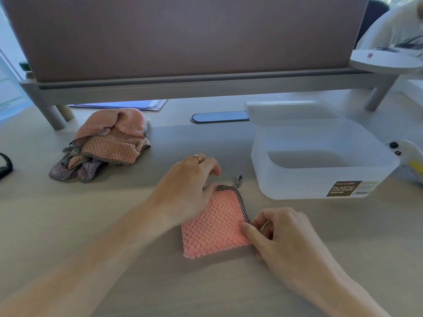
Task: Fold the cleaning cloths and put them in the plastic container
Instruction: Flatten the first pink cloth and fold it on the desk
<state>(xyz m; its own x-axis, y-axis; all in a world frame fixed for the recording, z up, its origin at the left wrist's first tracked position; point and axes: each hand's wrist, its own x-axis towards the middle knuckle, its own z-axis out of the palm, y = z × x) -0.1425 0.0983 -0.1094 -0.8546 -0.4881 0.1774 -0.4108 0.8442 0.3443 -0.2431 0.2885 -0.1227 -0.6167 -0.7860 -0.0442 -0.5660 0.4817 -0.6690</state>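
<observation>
Pale wood-grain bench (68, 225) under a raised grey monitor shelf (206, 86), with a mauve panel behind it. Far left of the work area: heap of unfolded waffle-knit cleaning cloths, peach and lilac with checked black-and-white edging (107, 145), lying well apart from the hands; judged to be the waiting stock, parked out of the folding zone. Centre: left hand (185, 191) lies palm-down on the far left corner of a folded peach waffle-knit cloth with checked trim (215, 223), fingers loosely spread and curled, nothing gripped; it seems to pin the layers flat so the fold does not spring open. The cloth is a compact square, flat on the bench, with its hanging loop (238, 180) poking out at the far corner. Right hand (281, 239) is at the cloth's near right edge, thumb and fingertips pinched together on that edge, the other fingers curled in; probably squaring up or readying a lift. Right: translucent white rectangular plastic container (320, 188), open and seemingly empty, just beside the cloth; its translucent lid (288, 108) lies behind it. Placement looks deliberate, giving a short carry to the right. Judgement: first cloth folded, not yet boxed; the heap is untouched.
</observation>
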